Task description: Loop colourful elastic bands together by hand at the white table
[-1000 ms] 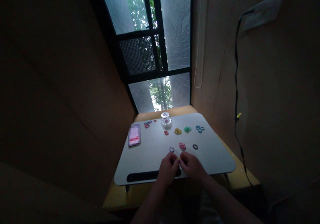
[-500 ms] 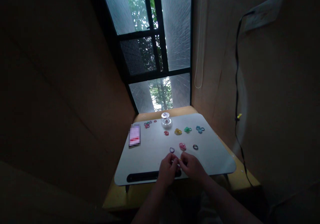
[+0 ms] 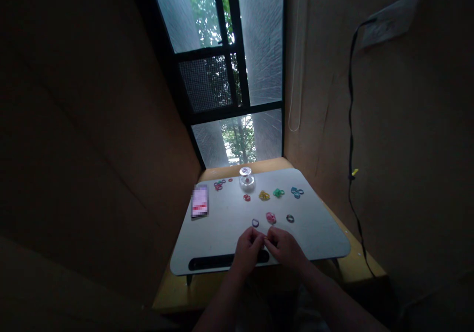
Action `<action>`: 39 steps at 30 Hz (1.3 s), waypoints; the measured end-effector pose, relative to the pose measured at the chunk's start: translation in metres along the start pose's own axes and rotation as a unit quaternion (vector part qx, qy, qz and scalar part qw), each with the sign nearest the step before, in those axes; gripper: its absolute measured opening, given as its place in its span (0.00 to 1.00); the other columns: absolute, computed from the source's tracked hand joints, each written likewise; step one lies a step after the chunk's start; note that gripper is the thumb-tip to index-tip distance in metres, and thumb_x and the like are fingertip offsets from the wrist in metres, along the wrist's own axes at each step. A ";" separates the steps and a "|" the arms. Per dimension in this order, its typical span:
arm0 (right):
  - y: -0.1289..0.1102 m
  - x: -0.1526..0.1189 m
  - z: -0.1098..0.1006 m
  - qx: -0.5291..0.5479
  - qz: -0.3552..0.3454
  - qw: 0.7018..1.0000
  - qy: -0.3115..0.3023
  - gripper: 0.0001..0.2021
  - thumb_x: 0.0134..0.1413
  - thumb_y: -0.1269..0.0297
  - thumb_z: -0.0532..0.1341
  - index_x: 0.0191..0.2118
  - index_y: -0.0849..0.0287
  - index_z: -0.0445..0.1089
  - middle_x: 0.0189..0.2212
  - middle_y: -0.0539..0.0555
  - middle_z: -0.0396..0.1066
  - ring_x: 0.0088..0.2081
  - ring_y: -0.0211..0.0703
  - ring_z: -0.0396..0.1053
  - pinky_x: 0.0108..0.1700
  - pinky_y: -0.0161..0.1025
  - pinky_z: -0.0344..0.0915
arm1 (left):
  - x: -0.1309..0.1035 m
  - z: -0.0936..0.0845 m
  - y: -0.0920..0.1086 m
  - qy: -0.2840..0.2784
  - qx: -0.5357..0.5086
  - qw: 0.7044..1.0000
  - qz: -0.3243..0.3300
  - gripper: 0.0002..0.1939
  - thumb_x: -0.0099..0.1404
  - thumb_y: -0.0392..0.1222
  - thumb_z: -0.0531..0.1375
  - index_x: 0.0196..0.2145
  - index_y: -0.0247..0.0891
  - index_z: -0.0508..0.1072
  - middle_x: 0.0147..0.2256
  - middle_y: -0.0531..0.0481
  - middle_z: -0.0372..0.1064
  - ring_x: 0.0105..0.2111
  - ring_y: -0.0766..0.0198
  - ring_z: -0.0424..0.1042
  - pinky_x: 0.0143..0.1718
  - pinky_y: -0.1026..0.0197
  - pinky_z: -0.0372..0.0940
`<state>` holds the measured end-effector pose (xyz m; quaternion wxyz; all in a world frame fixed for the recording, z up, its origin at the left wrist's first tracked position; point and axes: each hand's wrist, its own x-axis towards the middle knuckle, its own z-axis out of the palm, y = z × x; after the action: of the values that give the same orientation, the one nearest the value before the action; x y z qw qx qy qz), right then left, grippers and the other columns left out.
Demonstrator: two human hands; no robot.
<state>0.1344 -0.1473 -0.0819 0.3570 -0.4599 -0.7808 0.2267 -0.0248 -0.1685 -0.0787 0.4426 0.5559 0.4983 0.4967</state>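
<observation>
My left hand (image 3: 249,246) and my right hand (image 3: 284,245) meet over the near edge of the white lap table (image 3: 218,233). Both are closed, thumbs and fingers pinched together. Whatever small thing lies between the fingertips is too hidden to name. Just beyond the hands are a purple ring-shaped band (image 3: 255,222), a pile of pink bands (image 3: 271,217) and a dark band (image 3: 290,218). Farther back, small groups of red bands (image 3: 247,198), yellow bands (image 3: 264,195), green bands (image 3: 279,193) and blue bands (image 3: 296,192) lie in a row.
A clear round container (image 3: 247,180) stands at the table's back. Mixed bands (image 3: 219,185) lie at the back left, near a phone-like blurred rectangle (image 3: 200,201). A black slot (image 3: 211,262) runs along the front edge. A black cable (image 3: 350,139) hangs on the right wall.
The hands stay together with slight finger movement. A yellow bit that showed between the fingertips is now hardly visible. The bands on the table have not moved.
</observation>
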 end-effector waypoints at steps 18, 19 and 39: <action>-0.003 -0.001 -0.002 0.001 0.001 1.000 -0.003 0.13 0.59 0.61 0.57 0.24 0.56 0.60 0.21 0.47 0.63 0.25 0.37 0.60 0.28 0.35 0.50 | -0.001 -0.002 0.000 -0.031 0.031 0.999 0.030 0.10 0.65 0.42 0.57 0.34 0.36 0.76 0.29 0.51 0.70 0.30 0.64 0.67 0.34 0.63 0.62; -0.004 -0.001 -0.002 0.002 -0.001 1.000 -0.003 0.13 0.59 0.61 0.57 0.24 0.57 0.60 0.21 0.47 0.63 0.25 0.37 0.60 0.28 0.35 0.50 | -0.001 -0.002 0.001 -0.030 0.035 0.998 0.031 0.10 0.65 0.43 0.57 0.34 0.36 0.76 0.29 0.50 0.71 0.31 0.63 0.67 0.34 0.62 0.62; 0.000 -0.002 0.001 -0.018 -0.005 1.000 -0.007 0.12 0.60 0.63 0.55 0.25 0.56 0.60 0.23 0.47 0.64 0.26 0.38 0.61 0.29 0.35 0.50 | -0.005 0.000 0.011 -0.002 0.087 0.994 0.069 0.11 0.65 0.44 0.58 0.35 0.38 0.79 0.36 0.46 0.74 0.38 0.58 0.72 0.40 0.58 0.65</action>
<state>0.1340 -0.1488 -0.0829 0.3446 -0.4610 -0.7893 0.2139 -0.0240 -0.1747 -0.0687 0.3583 0.6267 0.4989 0.4796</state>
